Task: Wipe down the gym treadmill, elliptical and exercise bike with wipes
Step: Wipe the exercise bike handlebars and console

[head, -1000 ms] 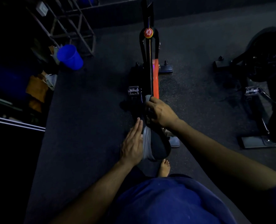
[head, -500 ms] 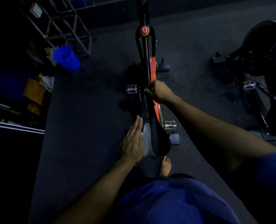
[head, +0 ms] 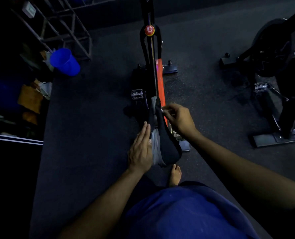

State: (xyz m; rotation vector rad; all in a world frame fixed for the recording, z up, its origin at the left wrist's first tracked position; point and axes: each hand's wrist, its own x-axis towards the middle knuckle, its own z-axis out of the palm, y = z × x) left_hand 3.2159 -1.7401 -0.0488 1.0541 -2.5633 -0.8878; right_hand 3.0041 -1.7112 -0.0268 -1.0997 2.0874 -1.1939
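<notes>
An exercise bike with an orange frame (head: pixel 160 78) and a red knob (head: pixel 149 30) stands in front of me. Its black saddle (head: pixel 167 145) with a grey side points away from me. My left hand (head: pixel 140 149) lies flat, fingers straight, against the saddle's left side. My right hand (head: pixel 178 118) sits at the saddle's right edge near the nose, fingers curled, pinching a small pale wipe (head: pixel 163 110) against it. Most of the wipe is hidden in the fingers.
A second black exercise bike (head: pixel 281 66) stands at the right with its base bar (head: pixel 277 138). A blue bucket (head: pixel 64 62) and a metal rack (head: pixel 62 26) are at the back left. My bare foot (head: pixel 175 175) rests on the dark rubber floor behind the saddle.
My right hand went forward past the saddle's nose, then came back to the saddle's right edge. My left hand stayed flat on the left side.
</notes>
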